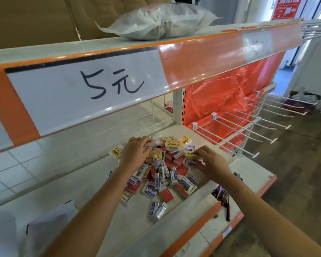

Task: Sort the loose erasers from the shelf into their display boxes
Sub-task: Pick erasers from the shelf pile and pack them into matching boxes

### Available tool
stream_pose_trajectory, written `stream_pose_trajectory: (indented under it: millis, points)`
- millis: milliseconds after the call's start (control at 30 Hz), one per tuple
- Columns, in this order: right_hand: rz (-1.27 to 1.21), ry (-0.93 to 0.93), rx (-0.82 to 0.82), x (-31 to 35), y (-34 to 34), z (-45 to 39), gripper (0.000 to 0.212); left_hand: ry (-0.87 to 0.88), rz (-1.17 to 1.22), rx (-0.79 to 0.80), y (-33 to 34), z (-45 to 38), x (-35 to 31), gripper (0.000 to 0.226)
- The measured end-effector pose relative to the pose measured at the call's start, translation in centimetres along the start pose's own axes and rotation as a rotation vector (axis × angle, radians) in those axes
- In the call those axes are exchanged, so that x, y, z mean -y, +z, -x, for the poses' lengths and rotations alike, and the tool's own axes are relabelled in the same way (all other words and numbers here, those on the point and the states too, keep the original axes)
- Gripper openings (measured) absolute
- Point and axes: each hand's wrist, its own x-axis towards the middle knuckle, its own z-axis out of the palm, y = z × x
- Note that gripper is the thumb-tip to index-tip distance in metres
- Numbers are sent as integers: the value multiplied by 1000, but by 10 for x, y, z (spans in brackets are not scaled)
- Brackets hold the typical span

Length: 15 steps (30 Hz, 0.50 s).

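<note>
The left hand (135,151) lies over the far side of the heap of small red, blue-white and yellow wrapped erasers (167,171), so the packs under its palm and curled fingertips are hidden, and whether it grips any cannot be told. The right hand (210,160) covers the near end of a yellow-labelled eraser (190,155). The print on the wrappers is too small to read. A pale folded cardboard box (50,225) at the lower left is blurred and partly behind the left forearm. Dark slim items (224,201) by the shelf's orange front edge (202,222) are half hidden behind the right forearm; what they are stays unclear.
</note>
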Motion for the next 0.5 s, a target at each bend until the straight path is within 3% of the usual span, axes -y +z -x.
stream_pose_trajectory:
  millis: [100, 300, 500]
  points:
    - [2, -28, -20, 0, -5, -2, 24, -51, 77, -5, -9, 4, -6, 37]
    - [-170, 30, -212, 21, -30, 4, 17, -173, 359, 77, -30, 20, -21, 27]
    - [-431, 259, 53, 48, -48, 19, 7, -292, 726, 256, -51, 55, -42, 6]
